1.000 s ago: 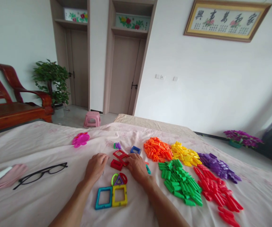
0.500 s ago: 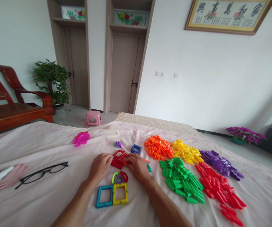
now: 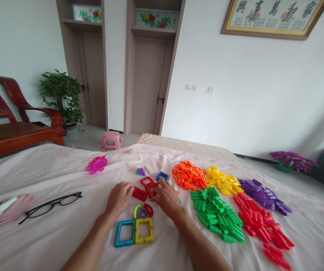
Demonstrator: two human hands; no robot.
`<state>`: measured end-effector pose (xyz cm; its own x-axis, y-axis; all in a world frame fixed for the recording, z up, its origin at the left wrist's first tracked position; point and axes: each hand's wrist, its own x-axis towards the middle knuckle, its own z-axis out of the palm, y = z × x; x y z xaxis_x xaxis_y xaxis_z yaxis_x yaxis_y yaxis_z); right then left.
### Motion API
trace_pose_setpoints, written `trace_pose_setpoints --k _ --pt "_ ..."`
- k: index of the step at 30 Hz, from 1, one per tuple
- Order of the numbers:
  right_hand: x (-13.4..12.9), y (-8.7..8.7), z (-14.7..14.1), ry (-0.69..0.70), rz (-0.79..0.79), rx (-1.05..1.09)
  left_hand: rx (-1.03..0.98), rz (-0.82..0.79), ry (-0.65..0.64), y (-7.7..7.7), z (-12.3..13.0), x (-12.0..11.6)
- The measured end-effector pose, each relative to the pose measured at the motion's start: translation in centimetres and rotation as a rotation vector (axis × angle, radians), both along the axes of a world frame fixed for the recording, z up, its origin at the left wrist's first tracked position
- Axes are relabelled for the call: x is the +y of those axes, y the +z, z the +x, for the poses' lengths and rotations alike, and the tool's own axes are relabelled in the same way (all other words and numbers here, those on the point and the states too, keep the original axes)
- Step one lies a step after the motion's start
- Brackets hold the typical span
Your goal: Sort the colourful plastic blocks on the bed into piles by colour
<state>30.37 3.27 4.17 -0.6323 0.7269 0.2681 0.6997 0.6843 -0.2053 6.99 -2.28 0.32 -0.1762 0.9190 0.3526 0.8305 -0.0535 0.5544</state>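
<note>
My left hand has its fingers drawn together at the left end of a thick red magnetic block, touching it. My right hand is closed on a red square magnetic tile, with its fingertips over the tile's right side. Another red square tile lies just behind, against that one. Nearer me, a purple triangle tile stands between a green curved piece and a red curved piece. Below them lie a blue square tile and a yellow square tile, side by side.
Behind my right hand is a dark blue tile. Orange, yellow, green, purple and red tube pieces are heaped on the right. Glasses and a magenta flower-shaped piece lie left.
The red square tiles have shifted right, away from the thick red block, with my right hand. A gap now shows between them and my left hand, which has barely moved.
</note>
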Motion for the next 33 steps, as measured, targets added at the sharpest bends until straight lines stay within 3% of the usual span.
trace_pose_setpoints --k 9,17,26,30,33 --pt "0.1 -0.2 0.1 0.004 -0.087 0.114 -0.063 0.012 0.005 1.0 0.3 -0.5" --pt "0.4 -0.7 0.2 0.039 -0.064 0.11 -0.085 0.007 0.018 1.2 0.4 -0.6" --pt "0.9 -1.8 0.5 0.088 -0.068 0.343 -0.079 0.088 0.025 1.7 0.6 -0.8" --pt "1.0 -1.7 0.3 0.064 -0.109 0.457 -0.163 0.156 0.017 2.5 1.4 -1.1" --pt "1.2 -1.8 -0.1 0.048 -0.138 0.562 -0.325 0.12 -0.047 3.3 2.5 -1.2"
